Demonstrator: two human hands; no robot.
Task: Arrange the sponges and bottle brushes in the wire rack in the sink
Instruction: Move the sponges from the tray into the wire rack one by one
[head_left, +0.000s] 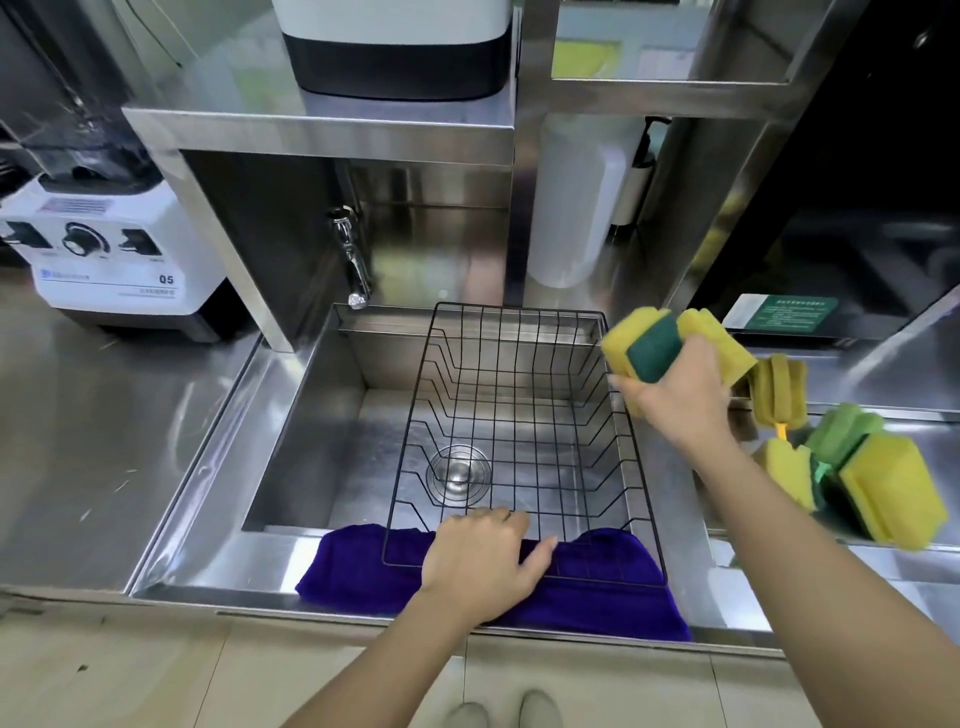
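Note:
A black wire rack (519, 415) sits in the steel sink (311, 415), with nothing in it. My left hand (480, 564) grips the rack's near rim. My right hand (675, 395) is raised just past the rack's right edge, shut on yellow-and-green sponges (649, 343). On the counter to the right lie a yellow bottle brush (779, 389) with an orange handle, a green bottle brush (844, 428) and more yellow sponges (888, 488).
A purple cloth (363, 571) drapes over the sink's front edge under the rack. A tap (353, 260) hangs over the sink's back left corner. A white blender base (104, 249) stands on the left counter. A white bottle (576, 208) stands behind the sink.

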